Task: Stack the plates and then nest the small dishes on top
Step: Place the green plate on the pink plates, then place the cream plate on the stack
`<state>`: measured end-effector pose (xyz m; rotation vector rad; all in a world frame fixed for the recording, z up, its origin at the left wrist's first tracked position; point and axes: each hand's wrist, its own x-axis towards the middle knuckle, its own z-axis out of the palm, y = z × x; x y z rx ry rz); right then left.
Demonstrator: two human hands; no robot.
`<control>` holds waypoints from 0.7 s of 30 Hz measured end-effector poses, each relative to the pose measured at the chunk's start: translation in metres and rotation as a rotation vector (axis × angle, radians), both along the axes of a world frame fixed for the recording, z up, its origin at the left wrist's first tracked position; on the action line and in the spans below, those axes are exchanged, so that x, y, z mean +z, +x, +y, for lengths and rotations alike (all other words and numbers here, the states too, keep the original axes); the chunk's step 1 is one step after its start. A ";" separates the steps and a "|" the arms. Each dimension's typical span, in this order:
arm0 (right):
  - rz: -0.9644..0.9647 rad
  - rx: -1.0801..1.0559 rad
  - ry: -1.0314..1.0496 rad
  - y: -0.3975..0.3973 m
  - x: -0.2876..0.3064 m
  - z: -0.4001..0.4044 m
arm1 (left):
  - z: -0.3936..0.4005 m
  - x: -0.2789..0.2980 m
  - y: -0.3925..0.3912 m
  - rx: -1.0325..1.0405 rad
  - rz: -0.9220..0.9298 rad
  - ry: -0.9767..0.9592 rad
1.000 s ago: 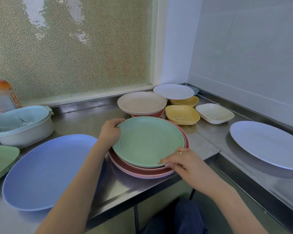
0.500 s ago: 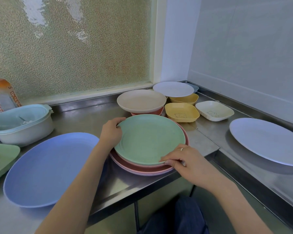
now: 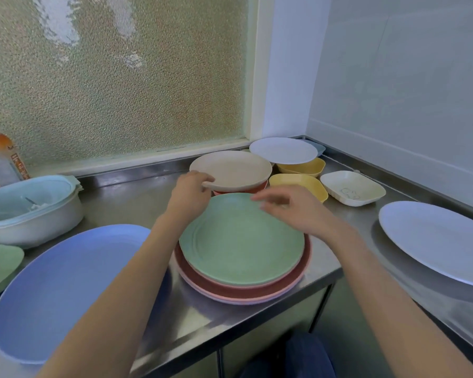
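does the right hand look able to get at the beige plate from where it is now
Probably yes. The right hand hovers open over the green plate, just short of the beige plate, with nothing between them. The left hand already grips its near rim.

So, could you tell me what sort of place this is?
Most likely a kitchen corner: a stainless steel counter under a frosted window, covered with plates, like the green plate, and small dishes.

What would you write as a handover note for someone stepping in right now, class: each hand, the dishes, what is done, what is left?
Left hand: gripping the near rim of the beige plate, which sits on a red dish.
Right hand: open, empty, above the green plate.
Done: green plate stacked on the red and pink plates.
Left: beige, white and blue plates; then the yellow dish and cream dish.
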<state>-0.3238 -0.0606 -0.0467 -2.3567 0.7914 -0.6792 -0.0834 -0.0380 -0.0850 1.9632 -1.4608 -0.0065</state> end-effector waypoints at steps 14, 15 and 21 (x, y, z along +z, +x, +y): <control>0.270 -0.228 -0.357 0.075 -0.024 -0.087 | -0.049 -0.002 0.002 -0.177 0.027 0.207; 0.246 -0.239 -0.390 0.075 -0.021 -0.084 | -0.047 0.000 0.003 -0.180 0.035 0.201; 0.073 -0.229 -0.524 0.051 -0.011 -0.055 | -0.014 0.024 0.014 0.043 0.377 -0.195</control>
